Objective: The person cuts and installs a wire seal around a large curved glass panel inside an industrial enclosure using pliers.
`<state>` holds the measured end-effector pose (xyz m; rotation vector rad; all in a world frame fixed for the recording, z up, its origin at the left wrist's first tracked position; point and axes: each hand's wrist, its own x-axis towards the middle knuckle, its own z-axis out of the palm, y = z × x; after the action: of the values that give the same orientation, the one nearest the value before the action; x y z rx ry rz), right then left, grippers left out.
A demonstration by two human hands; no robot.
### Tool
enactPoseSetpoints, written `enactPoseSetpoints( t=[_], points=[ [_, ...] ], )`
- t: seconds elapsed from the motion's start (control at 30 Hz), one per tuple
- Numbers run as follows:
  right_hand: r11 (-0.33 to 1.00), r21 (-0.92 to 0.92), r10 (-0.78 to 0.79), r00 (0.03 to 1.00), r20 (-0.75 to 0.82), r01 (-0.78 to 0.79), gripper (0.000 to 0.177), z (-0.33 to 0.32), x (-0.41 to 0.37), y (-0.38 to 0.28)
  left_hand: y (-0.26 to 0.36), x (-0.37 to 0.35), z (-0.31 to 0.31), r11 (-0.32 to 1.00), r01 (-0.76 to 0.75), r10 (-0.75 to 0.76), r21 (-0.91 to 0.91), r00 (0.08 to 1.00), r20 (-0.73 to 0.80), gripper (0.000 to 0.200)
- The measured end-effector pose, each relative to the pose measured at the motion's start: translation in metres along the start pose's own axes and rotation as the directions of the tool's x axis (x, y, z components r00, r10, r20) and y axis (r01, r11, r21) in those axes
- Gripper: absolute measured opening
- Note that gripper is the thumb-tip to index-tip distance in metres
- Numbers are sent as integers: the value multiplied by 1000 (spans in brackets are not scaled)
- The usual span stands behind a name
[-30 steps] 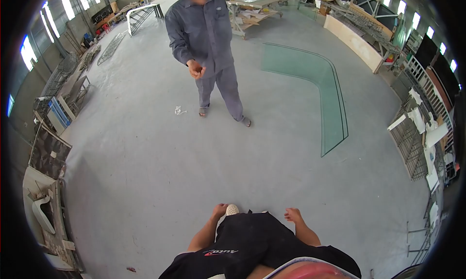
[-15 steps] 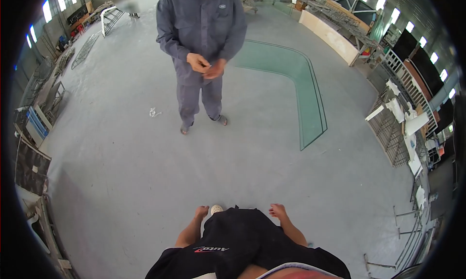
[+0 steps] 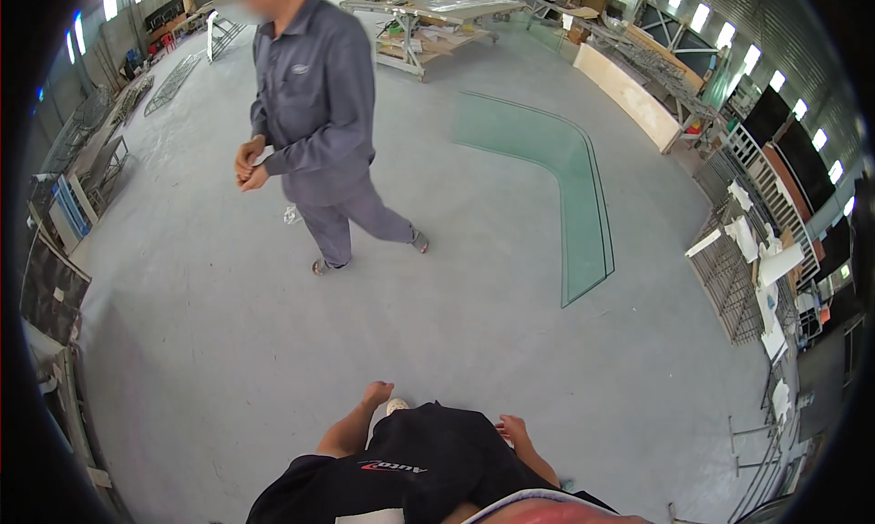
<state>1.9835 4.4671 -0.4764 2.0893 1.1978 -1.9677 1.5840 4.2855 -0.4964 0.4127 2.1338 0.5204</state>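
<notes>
My left hand (image 3: 378, 394) hangs beside my black shirt, above a light-coloured shoe (image 3: 396, 405); its fingers are curled and nothing shows in them. On the other side of the shirt, my right hand (image 3: 513, 429) hangs with its fingers loosely apart and holds nothing. Both hands are away from the grey floor (image 3: 437, 333). An L-shaped pane of greenish glass (image 3: 583, 196) lies on the floor ahead to the right. A person in grey work clothes (image 3: 319, 105) stands ahead to the left, body turned left, hands together in front.
A work table (image 3: 428, 18) stands behind the person. Long benches with a pale board (image 3: 629, 96) are at the far right. Metal racks (image 3: 729, 278) line the right side. Frames and panels (image 3: 68, 205) lean along the left. Crumpled clear plastic (image 3: 292, 215) lies by the person's legs.
The person in grey has turned and stepped to the left, uncovering the work table behind. My right hand has shifted slightly left and down, and the view has moved a little.
</notes>
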Motion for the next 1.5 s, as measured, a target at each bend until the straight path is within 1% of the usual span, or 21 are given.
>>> enactPoseSetpoints(
  t=[0.03,0.07,0.1,0.17,0.37,0.5,0.6,0.7,0.8,0.9,0.93,1.0,1.03,1.13,1.2,1.23,1.3,1.33,1.4,1.47,1.5],
  points=[
    [999,29,44,999,-12,-44,35,0,1,4,-7,1,-1,1000,2,-2,-4,1000,-4,52],
    [994,59,92,996,-23,-90,35,0,1,8,-18,5,1,999,21,-21,51,1000,10,52],
    [994,58,89,996,-22,-88,35,1,1,7,-22,7,-2,994,35,-38,105,999,23,53],
    [992,73,106,994,-19,-104,35,4,0,8,-30,3,-7,993,60,-63,98,998,23,53],
    [999,32,12,1000,14,-12,35,4,9,-13,-34,-1,-1,991,107,-108,84,994,6,53],
    [1000,22,15,1000,19,-16,35,7,13,-27,-29,4,7,995,98,-98,24,995,32,52],
    [1000,-13,17,1000,21,-17,35,9,16,-33,-14,-2,8,998,61,-61,10,998,-3,51],
    [999,-44,23,999,24,-22,34,8,18,-35,-3,-4,6,998,61,-61,-1,998,8,51],
    [1000,-27,15,999,29,-15,33,8,18,-38,-1,-4,3,999,28,-27,40,999,-25,50],
    [999,-27,31,999,28,-30,34,3,24,-27,-2,-6,-1,993,41,-39,113,999,-19,46],
    [1000,-19,20,999,38,-19,33,2,24,-28,-1,-7,-3,991,41,-40,127,999,-10,46],
    [1000,-2,11,999,49,-11,32,2,19,-29,-1,-10,-7,991,0,-12,134,996,84,41],
    [1000,0,17,999,43,-17,32,2,15,-31,0,-11,-9,990,-2,-10,143,996,86,41],
    [1000,15,21,1000,21,-22,31,1,13,-28,-2,-1,-3,968,-31,-9,247,987,159,35],
    [999,29,27,1000,5,-27,31,2,9,-23,-4,5,2,982,-48,14,184,983,181,31],
    [999,24,29,1000,1,-29,31,1,8,-22,-5,7,5,980,-52,16,193,982,186,31],
    [999,31,36,999,-7,-36,31,0,6,-20,-1,6,11,990,92,-74,-103,982,173,30],
    [999,28,38,999,-7,-38,32,-1,7,-19,0,6,13,992,88,-70,-91,981,180,30],
    [998,43,45,999,-11,-44,33,-4,9,-16,7,3,13,971,108,-57,-212,970,235,33],
    [999,30,19,1000,-12,-18,34,-4,13,-12,15,-10,6,978,82,-30,-190,965,261,29],
    [999,-45,-5,1000,-4,5,32,-2,19,-10,-18,23,23,978,100,-34,-181,940,338,28]
  ],
)
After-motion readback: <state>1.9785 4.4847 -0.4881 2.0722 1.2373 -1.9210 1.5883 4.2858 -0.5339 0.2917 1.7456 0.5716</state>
